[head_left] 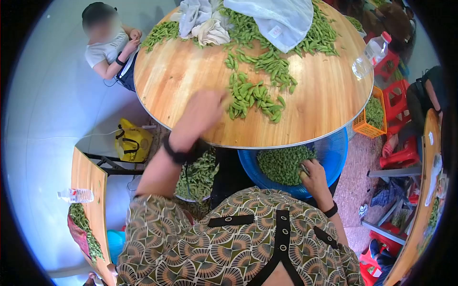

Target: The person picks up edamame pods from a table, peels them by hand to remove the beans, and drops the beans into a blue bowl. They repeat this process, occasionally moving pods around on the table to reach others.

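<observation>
My left hand (202,112), blurred by motion, is over the round wooden table's near edge, beside a pile of green soybean pods (245,95). Its fingers are too smeared to tell what they hold. Over a blue plastic basket (339,152) below the table edge, my right hand (316,178) has its fingers pinched together. Something small shows at its fingertips, but I cannot make out what it is. Shelled green beans (281,164) lie in that basket. Under my left forearm, a container of pods or empty hulls (198,176) stands low down.
Larger pod heaps lie at the table's far side with a white plastic bag (276,21) and cloths (210,28). A water bottle (374,52) stands at the right edge. A person sits far left. An orange crate (369,119) and red stools (398,100) are right; a yellow bag (133,143) is left.
</observation>
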`<state>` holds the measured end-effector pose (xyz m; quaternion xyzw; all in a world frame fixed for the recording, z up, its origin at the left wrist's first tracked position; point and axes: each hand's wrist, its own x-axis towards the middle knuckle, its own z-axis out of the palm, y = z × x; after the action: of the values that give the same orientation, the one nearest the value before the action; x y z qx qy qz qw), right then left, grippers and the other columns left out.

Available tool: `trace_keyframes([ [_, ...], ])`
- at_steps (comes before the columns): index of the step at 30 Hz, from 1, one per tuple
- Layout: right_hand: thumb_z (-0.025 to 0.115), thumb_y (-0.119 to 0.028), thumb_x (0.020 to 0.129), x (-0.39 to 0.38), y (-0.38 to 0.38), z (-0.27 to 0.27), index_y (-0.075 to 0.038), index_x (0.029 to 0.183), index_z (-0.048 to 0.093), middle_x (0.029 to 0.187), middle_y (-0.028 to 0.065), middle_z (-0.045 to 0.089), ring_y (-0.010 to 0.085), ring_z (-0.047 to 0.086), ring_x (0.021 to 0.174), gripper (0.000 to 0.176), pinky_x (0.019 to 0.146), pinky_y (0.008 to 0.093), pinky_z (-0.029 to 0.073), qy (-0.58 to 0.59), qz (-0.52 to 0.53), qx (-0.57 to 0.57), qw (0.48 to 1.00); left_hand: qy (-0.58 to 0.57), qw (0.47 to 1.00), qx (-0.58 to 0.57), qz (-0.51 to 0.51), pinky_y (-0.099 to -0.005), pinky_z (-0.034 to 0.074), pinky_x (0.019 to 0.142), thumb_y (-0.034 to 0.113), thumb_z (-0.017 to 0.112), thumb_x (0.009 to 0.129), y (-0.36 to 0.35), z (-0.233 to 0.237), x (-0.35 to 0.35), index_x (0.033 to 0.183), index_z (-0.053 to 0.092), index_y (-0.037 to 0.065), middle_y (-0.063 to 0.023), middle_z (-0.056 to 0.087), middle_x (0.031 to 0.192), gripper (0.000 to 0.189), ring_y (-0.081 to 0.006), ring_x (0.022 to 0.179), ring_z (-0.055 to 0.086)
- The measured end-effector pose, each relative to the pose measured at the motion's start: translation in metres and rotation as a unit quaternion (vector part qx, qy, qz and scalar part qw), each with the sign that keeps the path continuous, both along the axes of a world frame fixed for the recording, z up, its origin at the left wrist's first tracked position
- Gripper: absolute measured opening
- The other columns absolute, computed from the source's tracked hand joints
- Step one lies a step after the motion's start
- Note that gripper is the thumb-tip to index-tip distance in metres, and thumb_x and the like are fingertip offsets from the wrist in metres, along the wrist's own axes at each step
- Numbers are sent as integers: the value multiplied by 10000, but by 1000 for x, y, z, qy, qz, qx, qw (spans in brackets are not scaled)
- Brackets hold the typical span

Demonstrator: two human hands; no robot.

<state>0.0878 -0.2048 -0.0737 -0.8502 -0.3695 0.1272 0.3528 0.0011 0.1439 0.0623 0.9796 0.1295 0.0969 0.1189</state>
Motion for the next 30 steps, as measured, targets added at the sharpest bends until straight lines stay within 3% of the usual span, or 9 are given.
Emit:
trace_keyframes([
  [3,615,-58,778,-8,12,19,3,950,593,862,202,563,397,573,782,184,680,434,457,34,8,50,998,-91,995,36,6,-477,483,699,161,623,839,49,-31,63,857,651,-13,-225,648,796,177,-417,798,630],
  [5,621,-56,783,-10,17,28,4,958,595,845,196,562,385,575,774,186,675,424,459,46,6,86,995,4,1000,10,9,-479,484,717,172,645,804,64,-47,91,874,651,-10,-245,646,825,195,-420,820,629],
  [12,638,-56,817,-21,15,47,9,948,595,803,174,574,323,571,706,152,637,365,453,110,-4,108,988,42,998,54,2,-489,498,774,106,572,786,42,-41,90,843,620,-11,-255,650,868,139,-411,872,630],
  [18,623,-57,832,-21,27,61,11,955,596,777,164,579,291,573,678,143,637,352,458,113,15,107,988,-67,993,100,-17,-503,483,748,68,552,778,44,-53,84,832,594,6,-240,637,857,93,-408,852,622],
  [21,613,-63,850,-21,30,62,10,993,621,737,93,582,147,525,638,161,590,297,424,101,24,130,986,-40,992,116,-26,-494,467,746,65,561,773,42,-43,85,879,552,9,-233,610,846,120,-416,862,609],
  [23,618,-61,847,-22,31,68,20,1037,610,808,157,610,268,594,713,207,664,344,475,145,26,150,978,-90,994,63,2,-492,466,722,95,557,826,35,-31,82,920,549,20,-223,613,849,121,-413,841,608],
  [25,595,-110,897,-20,31,63,11,1086,613,791,110,624,198,584,649,224,615,315,467,103,40,192,975,-124,992,3,-20,-482,469,717,103,544,856,-1,-7,67,947,552,27,-219,619,860,119,-410,830,607],
  [27,532,-165,964,-15,32,81,-29,1132,610,776,53,617,116,536,564,230,534,254,428,353,39,174,919,-181,974,-112,-76,-459,474,710,121,524,908,-36,-1,55,989,562,41,-209,627,870,120,-400,811,606],
  [30,460,-208,1014,-10,47,98,-64,1195,559,773,13,603,58,480,505,251,459,199,362,402,14,255,879,-157,919,-331,-144,-428,484,696,119,518,935,-87,-3,36,1017,574,44,-187,624,869,124,-373,796,610],
])
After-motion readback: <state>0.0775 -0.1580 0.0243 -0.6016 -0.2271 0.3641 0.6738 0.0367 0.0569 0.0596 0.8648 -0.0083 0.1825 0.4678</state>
